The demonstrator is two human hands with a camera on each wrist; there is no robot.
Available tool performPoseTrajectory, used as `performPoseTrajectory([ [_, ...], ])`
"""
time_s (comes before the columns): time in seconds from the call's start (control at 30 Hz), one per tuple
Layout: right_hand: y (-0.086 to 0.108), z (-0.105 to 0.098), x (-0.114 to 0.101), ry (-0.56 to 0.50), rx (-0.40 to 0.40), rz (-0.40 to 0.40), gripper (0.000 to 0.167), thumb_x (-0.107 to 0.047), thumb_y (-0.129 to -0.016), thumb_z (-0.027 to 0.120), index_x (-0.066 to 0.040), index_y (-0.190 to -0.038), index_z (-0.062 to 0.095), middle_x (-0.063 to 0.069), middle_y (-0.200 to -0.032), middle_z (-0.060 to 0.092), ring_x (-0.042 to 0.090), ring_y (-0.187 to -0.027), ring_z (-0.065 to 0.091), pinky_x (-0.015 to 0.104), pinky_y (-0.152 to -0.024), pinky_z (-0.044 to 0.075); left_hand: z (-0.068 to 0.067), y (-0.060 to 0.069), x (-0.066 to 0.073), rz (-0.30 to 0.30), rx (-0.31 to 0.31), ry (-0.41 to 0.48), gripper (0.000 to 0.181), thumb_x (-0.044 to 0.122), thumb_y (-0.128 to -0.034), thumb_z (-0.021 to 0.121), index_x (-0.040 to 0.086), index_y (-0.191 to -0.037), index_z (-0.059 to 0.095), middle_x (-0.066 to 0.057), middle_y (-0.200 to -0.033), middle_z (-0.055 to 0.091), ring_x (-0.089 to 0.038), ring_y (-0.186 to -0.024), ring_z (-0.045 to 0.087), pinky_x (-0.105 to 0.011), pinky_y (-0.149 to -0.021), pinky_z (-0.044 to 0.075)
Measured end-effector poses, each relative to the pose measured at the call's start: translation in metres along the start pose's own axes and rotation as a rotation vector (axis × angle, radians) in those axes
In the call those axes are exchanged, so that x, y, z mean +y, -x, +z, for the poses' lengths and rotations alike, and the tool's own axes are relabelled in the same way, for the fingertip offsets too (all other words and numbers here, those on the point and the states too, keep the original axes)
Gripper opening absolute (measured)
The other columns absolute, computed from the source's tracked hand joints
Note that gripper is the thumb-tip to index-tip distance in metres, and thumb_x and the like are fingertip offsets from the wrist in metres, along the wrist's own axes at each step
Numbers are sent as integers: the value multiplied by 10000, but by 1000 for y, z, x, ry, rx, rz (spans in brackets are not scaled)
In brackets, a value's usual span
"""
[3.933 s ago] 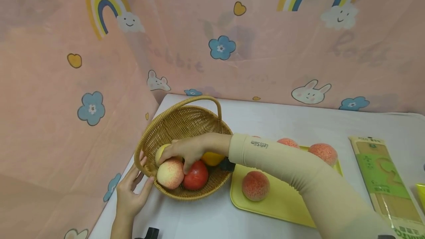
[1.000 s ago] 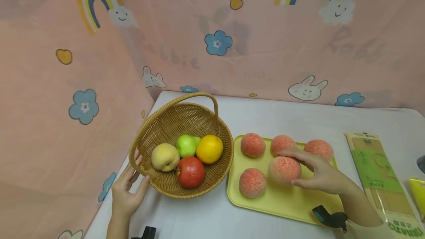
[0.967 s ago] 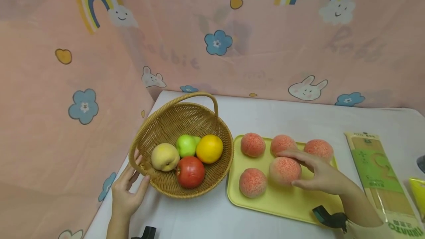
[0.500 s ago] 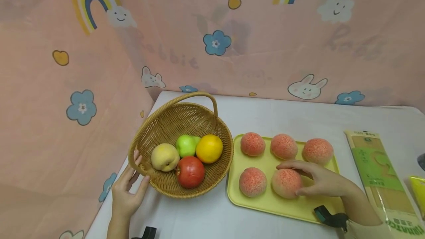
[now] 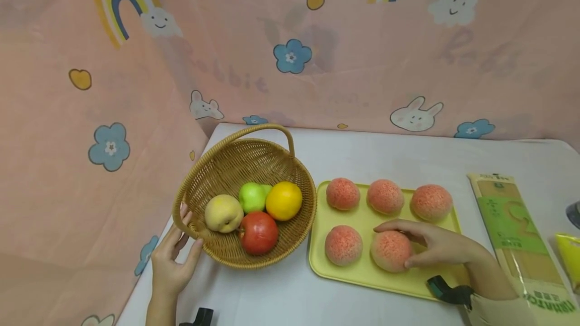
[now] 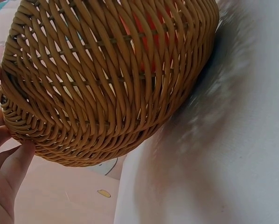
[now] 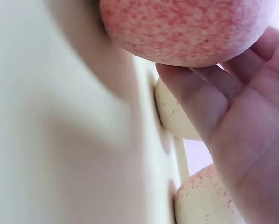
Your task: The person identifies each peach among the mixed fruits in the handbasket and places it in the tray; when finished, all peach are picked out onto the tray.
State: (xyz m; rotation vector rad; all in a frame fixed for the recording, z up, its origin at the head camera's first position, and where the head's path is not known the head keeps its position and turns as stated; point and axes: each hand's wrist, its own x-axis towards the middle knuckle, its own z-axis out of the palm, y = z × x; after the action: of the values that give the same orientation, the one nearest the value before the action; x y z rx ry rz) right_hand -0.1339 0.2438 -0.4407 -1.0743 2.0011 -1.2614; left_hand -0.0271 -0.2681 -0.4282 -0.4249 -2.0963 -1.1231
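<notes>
A wicker basket [image 5: 244, 165] leans toward me on the left. In it lie a yellowish peach [image 5: 224, 213], a green pear-like fruit [image 5: 252, 197], a yellow orange-like fruit [image 5: 284, 200] and a red apple [image 5: 259, 233]. My left hand [image 5: 174, 268] grips the basket's left rim at the handle's foot, thumb in front. On the yellow tray [image 5: 344, 276], my right hand [image 5: 439, 246] holds a pink peach [image 5: 390, 251] between thumb and fingers at the front middle. The right wrist view shows this peach [image 7: 186, 28] against the fingers. Several other pink peaches [image 5: 343, 245] stand in rows on the tray.
A long green-and-tan packet [image 5: 516, 230] lies right of the tray. Beyond it are a yellow packet [image 5: 568, 258] and a dark object [image 5: 574, 214] at the edge. A patterned pink cloth [image 5: 353, 64] hangs behind and at the left.
My right hand has carried a peach from the basket to the tray and lowered it into the front row. Over the last half second it has barely moved. My left hand stays on the basket.
</notes>
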Motion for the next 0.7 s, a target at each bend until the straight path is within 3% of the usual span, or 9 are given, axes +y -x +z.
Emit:
performPoseTrajectory([
  [0.27,-1,2,6,-4,-31,-29,692,-45,-783,709,-96,-1408,417,52,-1408,491,11,-1279,434,111,-1031,369,1,-7,15,-12,2,-24,541,-222,-663,615,-220,-1194,510,-431,-1290,427,-106,-1297,465,-198,-946,471],
  [0.5,-2,1,9,1,-57,-80,725,-60,-771,721,-59,-1418,393,75,-1427,472,40,-1293,436,115,-1038,371,0,-3,7,-5,0,-11,543,-216,-670,627,-220,-1200,506,-417,-1311,420,-117,-1297,465,-209,-947,472],
  [0.57,-2,1,9,-12,-63,-61,731,-62,-772,721,-60,-1423,388,78,-1439,461,33,-1301,427,112,-1046,360,1,-3,8,-5,1,-16,545,-218,-666,626,-220,-1198,507,-420,-1305,423,-110,-1294,468,-206,-945,473],
  [0.7,-1,0,7,-29,-66,-50,737,-59,-787,709,-51,-1438,363,105,-1466,425,25,-1332,387,100,-1074,321,2,-12,23,-6,1,-22,534,-220,-669,616,-221,-1192,510,-437,-1281,429,-88,-1283,473,-197,-944,472],
])
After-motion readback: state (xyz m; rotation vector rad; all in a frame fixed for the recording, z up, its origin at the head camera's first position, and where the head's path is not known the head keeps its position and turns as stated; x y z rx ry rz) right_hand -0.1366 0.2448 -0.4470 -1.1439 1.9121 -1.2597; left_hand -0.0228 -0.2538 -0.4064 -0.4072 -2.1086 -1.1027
